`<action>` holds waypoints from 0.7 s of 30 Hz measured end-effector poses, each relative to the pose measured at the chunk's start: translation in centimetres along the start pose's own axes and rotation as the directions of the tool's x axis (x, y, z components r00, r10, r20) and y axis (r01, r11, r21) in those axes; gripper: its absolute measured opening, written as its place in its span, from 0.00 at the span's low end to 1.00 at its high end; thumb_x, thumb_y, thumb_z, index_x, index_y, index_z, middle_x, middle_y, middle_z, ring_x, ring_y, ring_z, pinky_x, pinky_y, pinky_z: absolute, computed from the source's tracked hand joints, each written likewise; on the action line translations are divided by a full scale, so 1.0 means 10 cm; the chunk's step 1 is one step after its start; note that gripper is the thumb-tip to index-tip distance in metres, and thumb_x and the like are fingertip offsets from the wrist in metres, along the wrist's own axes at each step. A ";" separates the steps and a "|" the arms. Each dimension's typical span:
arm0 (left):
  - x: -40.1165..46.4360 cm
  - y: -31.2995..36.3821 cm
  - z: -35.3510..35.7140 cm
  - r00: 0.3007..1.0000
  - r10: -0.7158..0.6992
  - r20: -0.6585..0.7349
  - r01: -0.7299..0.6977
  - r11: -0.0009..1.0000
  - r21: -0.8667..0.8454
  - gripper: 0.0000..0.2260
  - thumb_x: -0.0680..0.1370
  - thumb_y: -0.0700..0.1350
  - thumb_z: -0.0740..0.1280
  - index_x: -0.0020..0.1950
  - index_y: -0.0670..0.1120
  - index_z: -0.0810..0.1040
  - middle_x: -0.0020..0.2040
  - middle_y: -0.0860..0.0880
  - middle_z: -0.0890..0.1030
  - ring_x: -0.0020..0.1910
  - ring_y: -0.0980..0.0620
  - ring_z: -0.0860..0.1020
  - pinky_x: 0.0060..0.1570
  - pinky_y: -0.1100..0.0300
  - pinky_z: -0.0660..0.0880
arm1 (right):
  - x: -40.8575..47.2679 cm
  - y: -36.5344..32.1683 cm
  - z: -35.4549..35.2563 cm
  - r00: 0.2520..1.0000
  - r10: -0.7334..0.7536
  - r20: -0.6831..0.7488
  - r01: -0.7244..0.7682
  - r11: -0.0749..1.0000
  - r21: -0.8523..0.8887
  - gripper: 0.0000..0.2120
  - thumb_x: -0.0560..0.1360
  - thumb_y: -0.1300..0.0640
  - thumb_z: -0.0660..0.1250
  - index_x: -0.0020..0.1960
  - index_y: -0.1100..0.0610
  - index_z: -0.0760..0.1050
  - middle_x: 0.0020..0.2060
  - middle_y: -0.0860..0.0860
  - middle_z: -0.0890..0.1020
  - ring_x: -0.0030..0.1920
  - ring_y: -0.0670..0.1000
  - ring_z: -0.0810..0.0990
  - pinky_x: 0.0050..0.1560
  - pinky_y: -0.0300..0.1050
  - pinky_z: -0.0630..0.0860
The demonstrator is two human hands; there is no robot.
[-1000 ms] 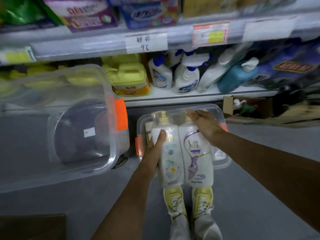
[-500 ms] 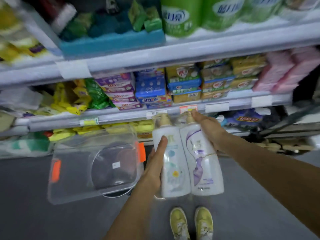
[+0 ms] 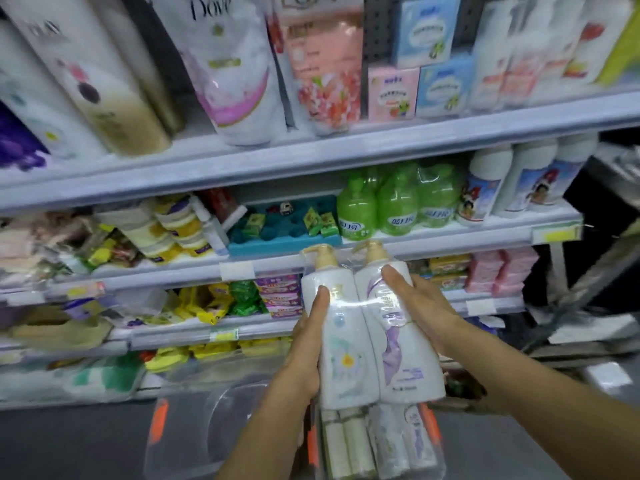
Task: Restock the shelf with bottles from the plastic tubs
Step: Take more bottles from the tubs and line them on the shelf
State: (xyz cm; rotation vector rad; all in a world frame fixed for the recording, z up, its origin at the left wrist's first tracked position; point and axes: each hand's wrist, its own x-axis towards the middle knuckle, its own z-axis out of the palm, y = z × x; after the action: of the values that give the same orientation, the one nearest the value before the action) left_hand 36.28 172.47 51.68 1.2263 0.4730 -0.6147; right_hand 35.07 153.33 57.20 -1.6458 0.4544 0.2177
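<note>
Item held: twin pack of two white pump bottles with cream-coloured pump heads, shrink-wrapped together in clear film (image 3: 370, 327), upright, raised in front of the shelving at mid-frame.

Left hand (image 3: 306, 344): at the pack's 9 o'clock side, fingers curled round the left bottle, thumb laid up its front. Forearm enters from 6 o'clock.

Right hand (image 3: 419, 306): at the pack's 3 o'clock side, fingers spread over the shoulder of the right bottle and wrapped round it. Forearm enters from 4 o'clock.

Below the pack, at 6 o'clock: clear plastic tub with orange latches (image 3: 429, 431), holding more wrapped white bottles (image 3: 381, 441). At 7 o'clock, just beside it: second clear plastic tub with an orange latch (image 3: 194, 431).

Behind, at 12 o'clock: grey metal shelf rail (image 3: 311, 261) level with the pump heads; green pump bottles (image 3: 394, 206) and a teal tray (image 3: 284, 233) on that shelf. Top shelf (image 3: 311, 161) carries tall white body-wash bottles (image 3: 228, 64).

Change against half a second earlier: both hands keep the same hold; the pack stands higher against the shelving, its pump heads now level with the green-bottle shelf rail rather than the rail below. The view has tilted upward, bringing the body-wash shelf into frame.
</note>
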 end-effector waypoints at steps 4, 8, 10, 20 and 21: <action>-0.37 0.43 0.17 0.988 0.096 0.122 -0.096 0.995 -0.004 0.42 0.62 0.73 0.73 0.69 0.52 0.75 0.61 0.41 0.82 0.58 0.38 0.81 0.59 0.37 0.76 | -0.30 -0.45 -0.11 0.994 -0.105 -0.030 0.106 0.994 0.026 0.38 0.58 0.22 0.66 0.56 0.49 0.78 0.51 0.50 0.84 0.49 0.54 0.84 0.55 0.57 0.80; -0.67 0.86 0.34 0.963 0.202 0.181 -0.204 0.979 -0.008 0.45 0.58 0.73 0.75 0.69 0.51 0.75 0.60 0.40 0.82 0.57 0.37 0.82 0.59 0.34 0.75 | -0.63 -0.92 -0.24 0.975 -0.221 0.013 0.218 0.970 0.103 0.32 0.61 0.31 0.70 0.57 0.51 0.76 0.45 0.53 0.86 0.45 0.56 0.86 0.49 0.57 0.82; -0.79 1.07 0.48 0.953 0.251 0.171 -0.252 0.968 -0.015 0.45 0.58 0.73 0.76 0.70 0.53 0.73 0.61 0.41 0.82 0.58 0.37 0.81 0.59 0.34 0.75 | -0.77 -1.12 -0.28 0.960 -0.281 -0.023 0.282 0.957 0.074 0.27 0.64 0.33 0.70 0.54 0.51 0.77 0.45 0.53 0.86 0.45 0.57 0.86 0.49 0.57 0.82; -1.46 1.79 1.24 0.814 0.461 0.353 -0.482 0.875 -0.031 0.33 0.69 0.66 0.73 0.70 0.51 0.74 0.59 0.42 0.83 0.58 0.40 0.82 0.58 0.38 0.77 | -1.18 -1.95 -0.76 0.828 -0.495 -0.264 0.521 0.853 0.035 0.20 0.74 0.40 0.67 0.47 0.58 0.79 0.41 0.55 0.86 0.41 0.55 0.84 0.49 0.52 0.79; -1.50 1.86 1.34 0.802 0.478 0.359 -0.502 0.864 -0.032 0.33 0.70 0.66 0.73 0.70 0.52 0.74 0.59 0.42 0.83 0.57 0.40 0.82 0.58 0.38 0.77 | -1.19 -2.03 -0.84 0.815 -0.512 -0.272 0.542 0.839 0.043 0.20 0.74 0.41 0.67 0.46 0.59 0.79 0.41 0.56 0.85 0.41 0.56 0.84 0.49 0.53 0.79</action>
State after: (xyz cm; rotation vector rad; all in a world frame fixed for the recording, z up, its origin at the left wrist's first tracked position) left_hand 37.45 166.19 78.33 1.2023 -0.1792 -0.3887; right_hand 31.75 148.41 81.43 -1.6221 0.1736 -0.4352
